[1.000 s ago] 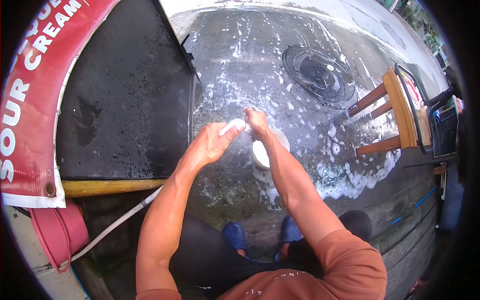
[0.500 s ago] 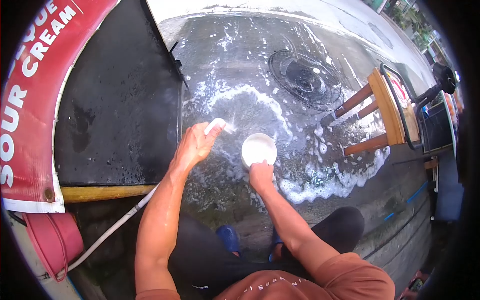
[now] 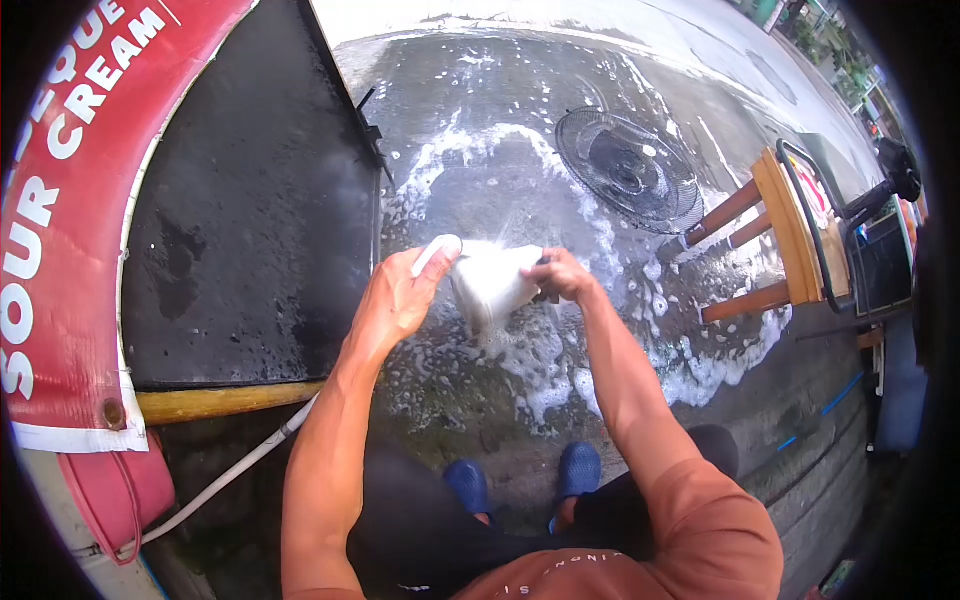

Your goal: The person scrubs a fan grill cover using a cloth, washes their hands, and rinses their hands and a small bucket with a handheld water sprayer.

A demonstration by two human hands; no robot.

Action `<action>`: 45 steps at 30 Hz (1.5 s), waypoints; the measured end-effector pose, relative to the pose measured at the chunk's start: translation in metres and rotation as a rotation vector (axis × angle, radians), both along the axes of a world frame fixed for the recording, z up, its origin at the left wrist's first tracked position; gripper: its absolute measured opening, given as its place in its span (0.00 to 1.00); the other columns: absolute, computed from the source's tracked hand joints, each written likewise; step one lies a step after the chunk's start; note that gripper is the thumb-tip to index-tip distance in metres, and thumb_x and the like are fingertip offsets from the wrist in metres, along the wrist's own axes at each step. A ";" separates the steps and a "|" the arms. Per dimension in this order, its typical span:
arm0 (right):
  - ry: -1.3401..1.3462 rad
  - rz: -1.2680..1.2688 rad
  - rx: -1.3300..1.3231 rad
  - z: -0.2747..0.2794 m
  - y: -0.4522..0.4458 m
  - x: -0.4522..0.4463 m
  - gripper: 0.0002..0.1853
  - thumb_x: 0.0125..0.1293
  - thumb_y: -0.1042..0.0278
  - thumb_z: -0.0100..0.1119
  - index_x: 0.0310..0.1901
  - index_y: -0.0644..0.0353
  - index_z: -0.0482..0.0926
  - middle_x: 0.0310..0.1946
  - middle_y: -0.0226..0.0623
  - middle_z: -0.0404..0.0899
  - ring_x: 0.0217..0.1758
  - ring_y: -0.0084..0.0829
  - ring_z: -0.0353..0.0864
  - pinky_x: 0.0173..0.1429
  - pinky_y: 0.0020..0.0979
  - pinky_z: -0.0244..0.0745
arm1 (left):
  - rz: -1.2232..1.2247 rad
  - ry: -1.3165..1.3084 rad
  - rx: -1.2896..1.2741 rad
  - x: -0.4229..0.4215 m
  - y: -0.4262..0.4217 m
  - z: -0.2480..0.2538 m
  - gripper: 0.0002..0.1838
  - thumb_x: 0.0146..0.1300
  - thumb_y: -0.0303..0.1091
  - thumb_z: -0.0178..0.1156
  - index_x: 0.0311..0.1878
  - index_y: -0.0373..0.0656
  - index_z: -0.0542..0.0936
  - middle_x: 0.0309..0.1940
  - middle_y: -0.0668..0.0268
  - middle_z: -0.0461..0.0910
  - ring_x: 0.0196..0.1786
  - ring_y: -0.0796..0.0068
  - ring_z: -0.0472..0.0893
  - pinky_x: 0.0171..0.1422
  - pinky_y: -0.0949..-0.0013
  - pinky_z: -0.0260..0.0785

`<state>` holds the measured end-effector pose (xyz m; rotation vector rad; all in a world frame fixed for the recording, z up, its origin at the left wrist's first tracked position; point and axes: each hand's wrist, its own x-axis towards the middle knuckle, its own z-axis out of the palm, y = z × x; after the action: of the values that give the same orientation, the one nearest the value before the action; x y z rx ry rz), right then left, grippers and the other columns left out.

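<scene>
My left hand (image 3: 398, 292) is wrapped round the end of a white hose (image 3: 436, 254), with its thumb near the mouth. Water sprays from it onto a white container (image 3: 492, 285), which hangs tilted over the foamy floor. The container's edge is pinched in my right hand (image 3: 561, 275), at the container's right side. Spray and glare blur the container's outline.
A dark board (image 3: 250, 220) and a red banner (image 3: 75, 200) stand at the left, above a pink basin (image 3: 120, 490). A round wire fan guard (image 3: 630, 170) lies on the wet floor (image 3: 450, 90). At the right is a wooden stool (image 3: 785, 230).
The container has been raised and tilted in my right hand, up beside the hose mouth. The hose water now strikes it, and foam has spread outward on the floor.
</scene>
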<state>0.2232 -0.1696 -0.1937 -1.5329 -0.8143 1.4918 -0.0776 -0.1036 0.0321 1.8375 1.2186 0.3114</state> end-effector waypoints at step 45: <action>0.175 -0.165 -0.110 0.049 0.024 -0.043 0.11 0.64 0.66 0.62 0.41 0.67 0.79 0.30 0.42 0.81 0.31 0.38 0.83 0.33 0.42 0.79 | -0.217 -0.062 -0.060 0.026 -0.019 -0.014 0.36 0.73 0.65 0.52 0.37 0.32 0.77 0.24 0.57 0.71 0.32 0.67 0.70 0.43 0.58 0.69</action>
<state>0.1798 -0.1457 -0.1446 -1.4860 -0.4995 1.5436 -0.0518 -0.1228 0.0183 1.8739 0.9660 0.2074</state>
